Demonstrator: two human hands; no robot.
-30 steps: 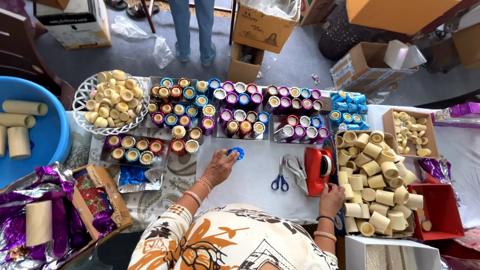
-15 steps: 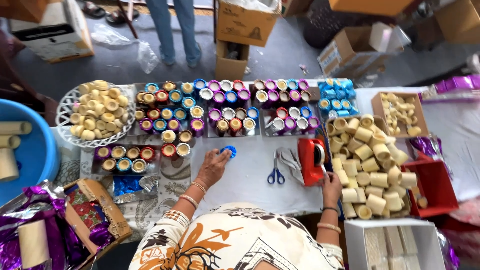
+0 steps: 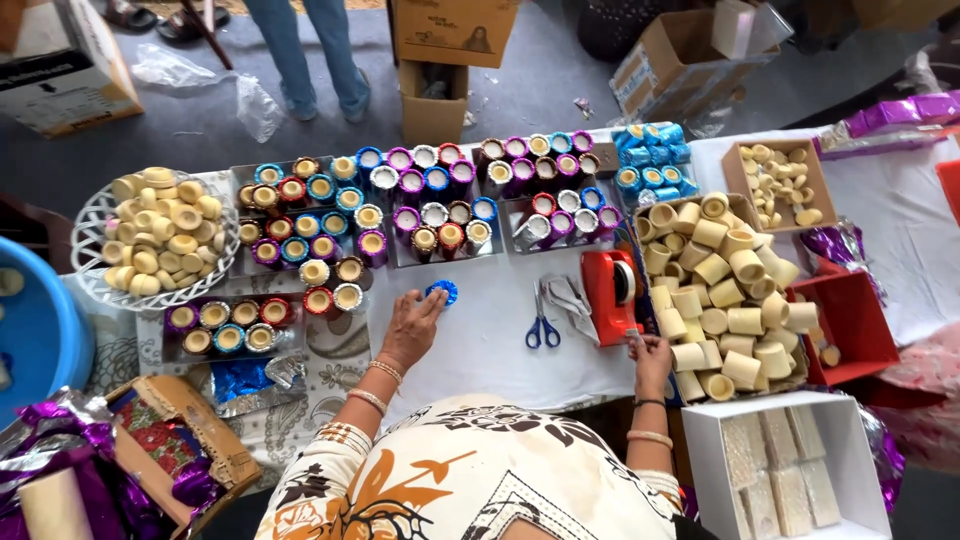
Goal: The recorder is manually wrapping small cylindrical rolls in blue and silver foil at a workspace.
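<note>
My left hand (image 3: 412, 325) rests on the white table, its fingertips on a small blue foil-wrapped cup (image 3: 441, 292) that stands apart from the rows. My right hand (image 3: 651, 357) reaches to the base of a red tape dispenser (image 3: 612, 294) and pinches at the tape end there. Blue-handled scissors (image 3: 541, 322) lie between my two hands. Trays of foil-wrapped cups (image 3: 420, 200) in blue, purple, red and silver fill the table's far side.
A heap of plain cream cups (image 3: 725, 290) lies right of the dispenser. A white basket of cream cups (image 3: 160, 240) and a blue tub (image 3: 40, 330) are at left. A white box (image 3: 785, 465), red box (image 3: 850, 320), cardboard boxes and a person's legs (image 3: 305, 50) surround the table.
The view has shifted and drawn closer. My left hand stays on the blue cup. My right hand has moved up onto the tape dispenser's lower end.
</note>
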